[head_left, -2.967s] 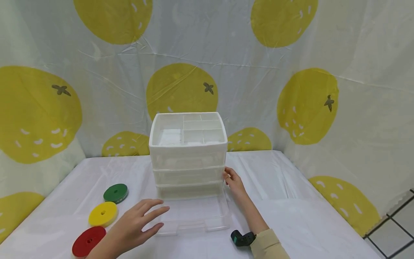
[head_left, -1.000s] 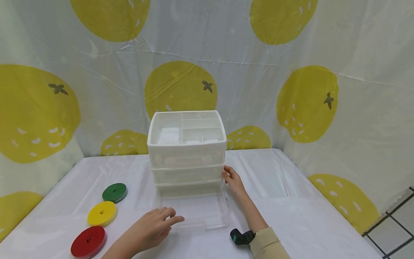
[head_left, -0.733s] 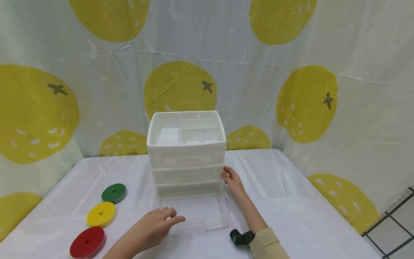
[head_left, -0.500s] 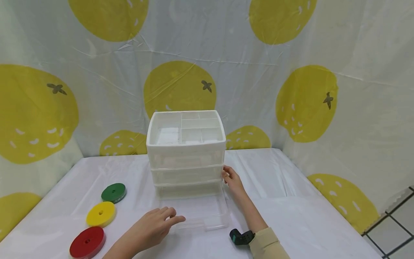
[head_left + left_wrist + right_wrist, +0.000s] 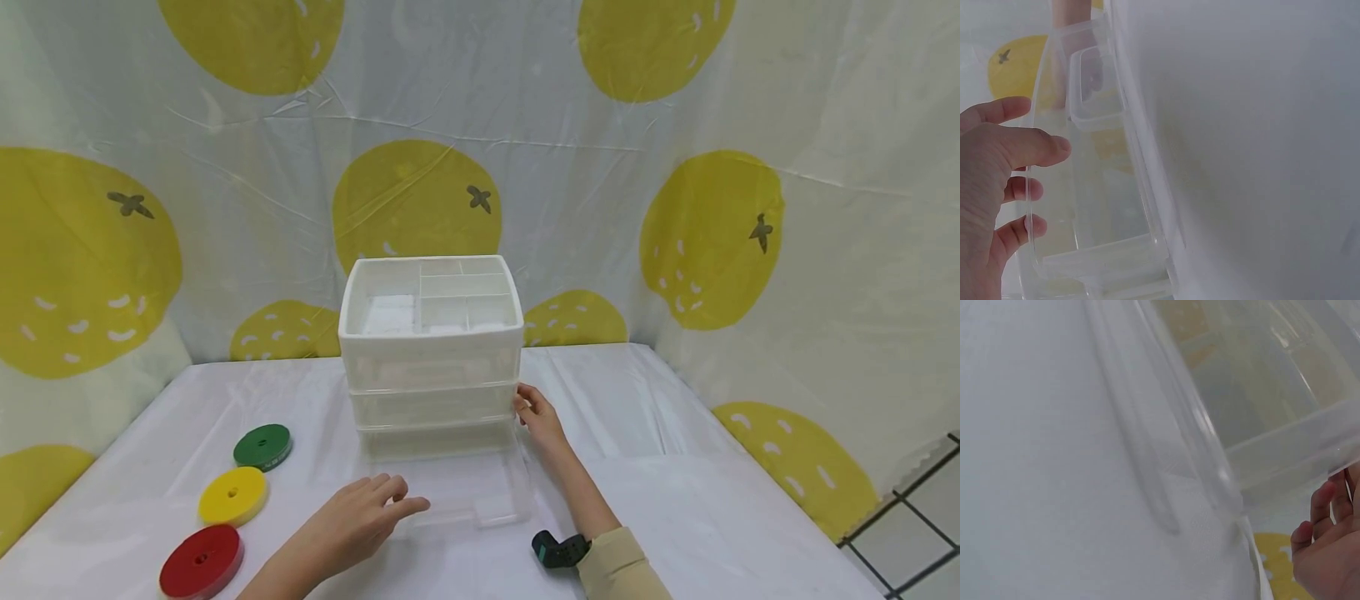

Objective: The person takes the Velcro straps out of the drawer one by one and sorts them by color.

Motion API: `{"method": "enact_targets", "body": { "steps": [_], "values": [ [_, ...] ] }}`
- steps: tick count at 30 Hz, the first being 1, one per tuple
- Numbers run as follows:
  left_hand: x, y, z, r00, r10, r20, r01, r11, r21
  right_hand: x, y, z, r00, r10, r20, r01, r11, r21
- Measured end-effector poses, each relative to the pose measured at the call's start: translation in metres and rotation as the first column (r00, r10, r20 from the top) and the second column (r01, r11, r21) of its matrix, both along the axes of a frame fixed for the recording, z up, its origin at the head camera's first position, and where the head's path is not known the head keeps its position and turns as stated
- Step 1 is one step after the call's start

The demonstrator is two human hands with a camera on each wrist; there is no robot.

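A white plastic drawer unit stands mid-table, its top divided into compartments. Its bottom drawer, clear plastic with nothing seen inside, is pulled out toward me. My left hand is at the drawer's front left; in the left wrist view, the thumb lies over the clear front panel and the fingertips bend at its edge, pinching it. My right hand rests its loosely bent fingers against the unit's right side. In the right wrist view, those fingers touch beside a clear plastic wall.
Three flat rolls lie in a row on the left: green, yellow and red. A black device is at the right wrist by the beige sleeve. A fruit-print curtain hangs behind the white-covered table.
My left hand has moved right from beside the drawer onto its front edge. The drawer has slid slightly inward. The right hand keeps its place at the unit's side.
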State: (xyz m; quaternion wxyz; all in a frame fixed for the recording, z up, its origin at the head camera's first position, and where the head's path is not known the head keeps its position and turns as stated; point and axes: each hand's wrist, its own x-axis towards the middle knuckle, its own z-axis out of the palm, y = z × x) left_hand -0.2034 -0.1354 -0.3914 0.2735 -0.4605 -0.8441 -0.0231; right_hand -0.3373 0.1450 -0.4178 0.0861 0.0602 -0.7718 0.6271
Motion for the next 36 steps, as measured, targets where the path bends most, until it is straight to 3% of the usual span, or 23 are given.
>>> {"method": "enact_targets", "body": {
  "steps": [12,20,36],
  "values": [
    [-0.010,0.000,-0.003,0.997,0.028,-0.070,-0.027,1.000,0.014,-0.002,0.001,-0.002,1.000,0.004,0.007,-0.004,1.000,0.003],
    [-0.015,0.001,-0.005,0.988,0.003,-0.157,0.002,1.000,0.030,-0.001,0.000,-0.002,1.000,-0.003,0.010,0.003,1.000,-0.009],
    [-0.023,-0.004,-0.005,0.993,0.062,-0.099,-0.060,0.998,0.020,-0.001,0.001,-0.003,1.000,-0.006,-0.019,0.005,1.000,-0.003]
  ]
}}
